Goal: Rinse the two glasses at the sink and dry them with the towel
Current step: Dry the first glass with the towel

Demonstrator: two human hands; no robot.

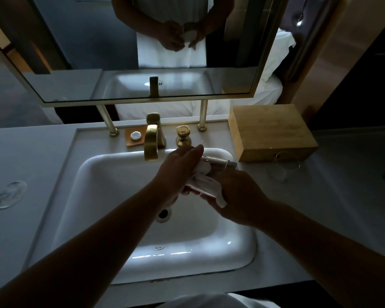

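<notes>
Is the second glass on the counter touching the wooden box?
Cannot tell. In the head view the glass stands on the counter right in front of the box, its rim overlapping the box's lower edge, but clear glass and dim light hide any gap.

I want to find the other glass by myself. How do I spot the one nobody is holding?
Look at the big wooden box on the counter, right of the sink. The glass stands just in front of it, clear and hard to see. The other glass is held over the sink, with a white towel round it.
</notes>
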